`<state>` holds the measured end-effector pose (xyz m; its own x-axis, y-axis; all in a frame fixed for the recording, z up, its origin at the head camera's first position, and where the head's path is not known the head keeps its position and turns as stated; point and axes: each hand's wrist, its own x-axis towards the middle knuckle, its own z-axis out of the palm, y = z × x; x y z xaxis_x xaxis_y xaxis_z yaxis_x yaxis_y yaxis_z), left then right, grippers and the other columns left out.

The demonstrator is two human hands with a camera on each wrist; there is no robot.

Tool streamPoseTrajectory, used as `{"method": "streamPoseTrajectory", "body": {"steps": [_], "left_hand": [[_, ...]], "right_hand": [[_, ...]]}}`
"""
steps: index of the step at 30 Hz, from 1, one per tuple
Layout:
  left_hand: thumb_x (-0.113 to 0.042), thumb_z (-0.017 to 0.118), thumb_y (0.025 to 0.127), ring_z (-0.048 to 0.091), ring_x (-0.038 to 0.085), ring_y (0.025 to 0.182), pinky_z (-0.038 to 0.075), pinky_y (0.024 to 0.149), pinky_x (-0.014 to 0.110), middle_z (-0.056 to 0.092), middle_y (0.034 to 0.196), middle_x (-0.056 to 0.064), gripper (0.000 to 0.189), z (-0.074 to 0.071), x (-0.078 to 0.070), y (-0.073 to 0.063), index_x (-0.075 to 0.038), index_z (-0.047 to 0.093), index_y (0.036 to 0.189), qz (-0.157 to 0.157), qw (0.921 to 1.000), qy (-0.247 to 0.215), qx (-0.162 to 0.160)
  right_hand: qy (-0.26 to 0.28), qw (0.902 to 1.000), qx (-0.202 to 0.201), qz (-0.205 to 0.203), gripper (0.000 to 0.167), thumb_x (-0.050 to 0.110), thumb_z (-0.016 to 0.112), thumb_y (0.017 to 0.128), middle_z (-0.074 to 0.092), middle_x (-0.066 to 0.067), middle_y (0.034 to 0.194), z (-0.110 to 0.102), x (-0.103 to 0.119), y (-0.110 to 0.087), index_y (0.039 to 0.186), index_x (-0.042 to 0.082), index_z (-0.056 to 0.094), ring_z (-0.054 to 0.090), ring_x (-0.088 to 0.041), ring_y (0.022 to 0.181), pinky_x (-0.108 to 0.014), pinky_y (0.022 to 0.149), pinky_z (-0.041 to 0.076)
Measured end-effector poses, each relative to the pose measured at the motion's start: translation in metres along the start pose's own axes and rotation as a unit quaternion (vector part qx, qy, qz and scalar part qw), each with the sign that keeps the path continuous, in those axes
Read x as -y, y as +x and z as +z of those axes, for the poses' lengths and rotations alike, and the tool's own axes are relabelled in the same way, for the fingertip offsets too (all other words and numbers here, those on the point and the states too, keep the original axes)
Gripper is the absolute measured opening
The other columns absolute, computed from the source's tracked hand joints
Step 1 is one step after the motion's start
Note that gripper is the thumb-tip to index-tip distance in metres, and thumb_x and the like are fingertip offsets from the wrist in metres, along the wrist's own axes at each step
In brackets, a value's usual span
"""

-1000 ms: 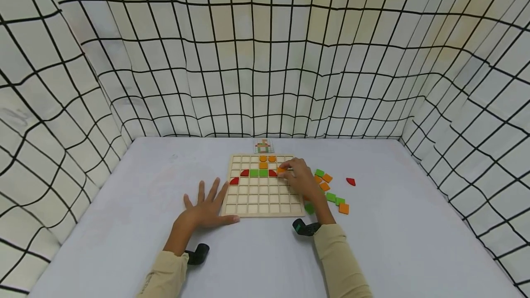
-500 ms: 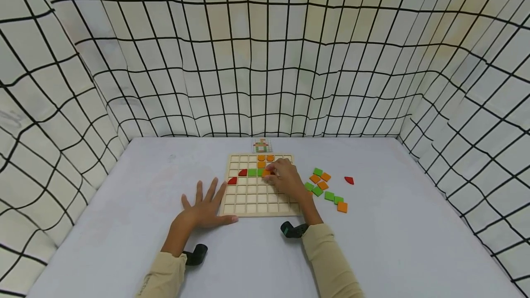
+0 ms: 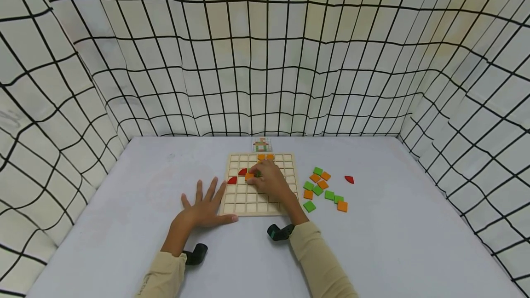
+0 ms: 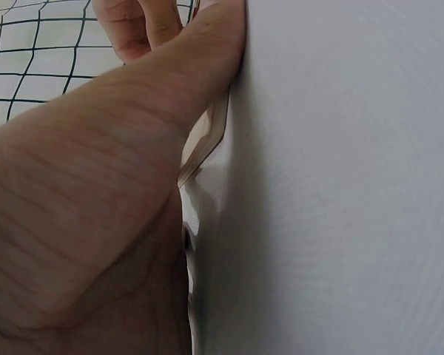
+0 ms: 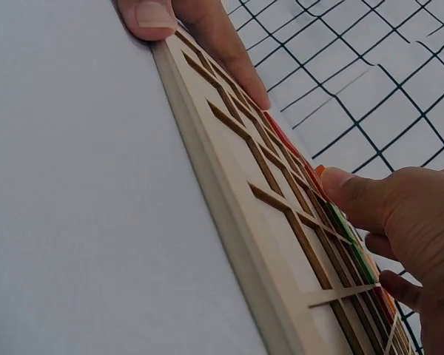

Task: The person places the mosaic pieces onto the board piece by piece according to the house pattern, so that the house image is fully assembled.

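A wooden grid board (image 3: pixel 252 209) lies on the white table. My right hand (image 3: pixel 271 182) pinches an orange square tile (image 3: pixel 249 176) over the board's left-middle cells, just right of a red quarter-round piece (image 3: pixel 232 180). A second red quarter-round piece (image 3: pixel 243 171) sits one row farther back. Two orange rounded pieces (image 3: pixel 270 157) lie in the far row. Green tiles (image 5: pixel 339 220) on the board show in the right wrist view, partly covered by that hand in the head view. My left hand (image 3: pixel 203 210) rests with spread fingers against the board's left edge and near corner.
Loose green and orange tiles (image 3: pixel 317 190) are scattered right of the board. Farther right lies a red quarter-round piece (image 3: pixel 349 179). A small pattern card (image 3: pixel 262 144) sits behind the board. White walls with black netting (image 3: pixel 265 82) stand behind and at both sides.
My right hand has moved left across the board with the orange tile, from the right-hand columns to the left-middle ones. The left hand stays in place.
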<state>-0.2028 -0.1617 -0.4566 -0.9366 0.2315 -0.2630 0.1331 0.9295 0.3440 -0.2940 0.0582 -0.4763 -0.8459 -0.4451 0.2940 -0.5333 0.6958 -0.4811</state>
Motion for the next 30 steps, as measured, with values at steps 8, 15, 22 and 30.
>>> {"method": "streamPoseTrajectory", "body": {"steps": [8, 15, 22, 30], "left_hand": [[-0.075, 0.061, 0.077, -0.017, 0.054, 0.144, -0.009, 0.099, 0.083, -0.006, 0.164, 0.019, 0.115, 0.001, 0.002, 0.001, -0.013, 0.01, 0.158, 0.001, 1.0, -0.003, 0.001], [-0.074, 0.062, 0.077, -0.016, 0.055, 0.144, -0.007, 0.099, 0.083, -0.005, 0.164, 0.019, 0.114, -0.001, -0.001, -0.002, -0.013, 0.011, 0.158, 0.0, 1.0, -0.002, -0.001], [-0.074, 0.062, 0.077, -0.015, 0.055, 0.144, -0.006, 0.098, 0.084, -0.004, 0.164, 0.02, 0.113, -0.001, -0.001, -0.004, -0.013, 0.012, 0.158, -0.001, 1.0, -0.001, -0.001], [-0.073, 0.063, 0.077, -0.014, 0.055, 0.144, -0.006, 0.098, 0.084, -0.004, 0.164, 0.02, 0.113, -0.002, -0.002, -0.004, -0.013, 0.012, 0.158, 0.0, 1.0, 0.001, -0.003]], "right_hand": [[-0.062, 0.9981, -0.003, 0.009, 0.03, 0.041, 0.069, 0.09, 0.067, -0.001, 0.108, 0.012, 0.01, 0.004, 0.107, 0.017, 0.074, 0.055, -0.021, 0.107, -0.043, 0.091, 0.045], [-0.065, 0.9971, 0.002, 0.04, 0.029, 0.044, 0.07, 0.089, 0.066, 0.002, 0.109, 0.014, 0.017, 0.006, 0.107, 0.022, 0.074, 0.053, -0.021, 0.112, -0.045, 0.092, 0.041], [-0.047, 0.9983, 0.004, 0.034, 0.027, 0.041, 0.068, 0.09, 0.065, 0.005, 0.104, 0.016, 0.014, 0.006, 0.108, 0.022, 0.074, 0.053, -0.02, 0.11, -0.044, 0.091, 0.04], [-0.035, 0.9989, -0.008, 0.03, 0.024, 0.039, 0.07, 0.089, 0.066, 0.004, 0.101, 0.015, 0.016, 0.006, 0.105, 0.021, 0.075, 0.053, -0.025, 0.116, -0.047, 0.091, 0.041]]}}
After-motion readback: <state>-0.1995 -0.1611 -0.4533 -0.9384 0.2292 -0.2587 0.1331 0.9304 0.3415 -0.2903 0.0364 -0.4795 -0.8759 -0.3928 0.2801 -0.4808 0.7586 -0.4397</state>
